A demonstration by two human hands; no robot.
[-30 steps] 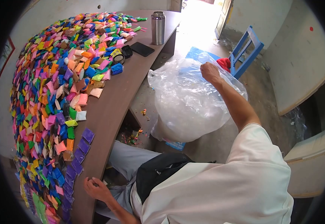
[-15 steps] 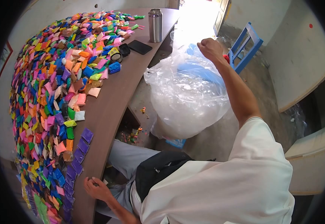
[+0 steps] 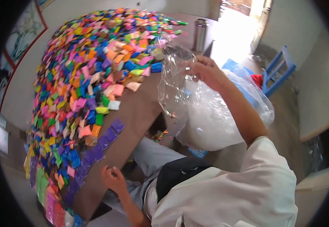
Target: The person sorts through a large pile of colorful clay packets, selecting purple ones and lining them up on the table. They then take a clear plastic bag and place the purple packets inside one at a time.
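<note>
My right hand [image 3: 208, 72] is closed on the edge of a clear plastic bag [image 3: 174, 72]. The thin bag hangs crumpled from the fingers beside the table's edge, in front of the big see-through sack [image 3: 213, 117]. My left hand [image 3: 114, 180] is near the front edge of the table [image 3: 141, 98], fingers loosely curled and apart, with nothing seen in them. Near it runs a strip of joined purple packets [image 3: 98, 149]. Beyond lies a wide heap of small colourful packets [image 3: 77, 87].
A steel flask [image 3: 200, 34] stands at the table's far end. A blue chair [image 3: 280, 72] with something red [image 3: 257, 80] on it is behind the sack. Colourful scraps [image 3: 159, 135] lie below the table edge. A black waist bag [image 3: 181, 174] sits on my lap.
My right hand has come from over the sack toward the table, now with a clear plastic bag hanging from it. The view has turned; my left hand stays near the table edge.
</note>
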